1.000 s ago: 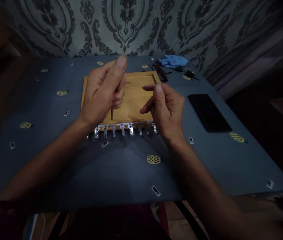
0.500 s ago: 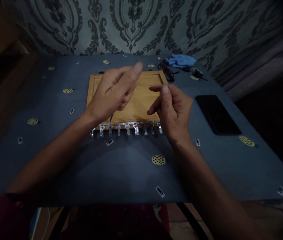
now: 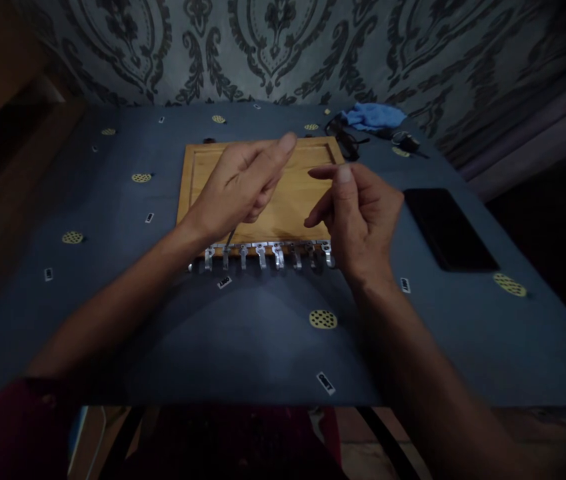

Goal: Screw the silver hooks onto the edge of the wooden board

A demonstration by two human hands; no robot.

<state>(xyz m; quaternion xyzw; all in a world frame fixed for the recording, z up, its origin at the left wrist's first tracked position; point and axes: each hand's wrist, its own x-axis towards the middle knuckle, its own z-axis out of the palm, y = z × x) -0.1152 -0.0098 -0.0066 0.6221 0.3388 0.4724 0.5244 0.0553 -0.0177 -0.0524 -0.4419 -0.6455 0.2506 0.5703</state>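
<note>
My left hand (image 3: 243,187) hovers over a wooden board (image 3: 203,180), fingers curled, with a thin dark rod poking out below the palm. It looks like a small tool held in the fist. My right hand (image 3: 363,213) is raised beside it at the board's right edge, thumb up and fingers loosely bent, with nothing visible in it. A row of several small metal pieces (image 3: 263,255) lies along the board's near edge, just under both hands.
A dark blue cloth with yellow dots covers the table (image 3: 263,347). A black phone (image 3: 450,230) lies to the right. Dark glasses (image 3: 345,137), a blue rag (image 3: 373,115) and keys (image 3: 405,141) sit at the far right by the patterned wall.
My left hand has tipped forward and lowered from an upright fist to a flatter pose over the board. The right hand has kept its pose. The view has shifted slightly left.
</note>
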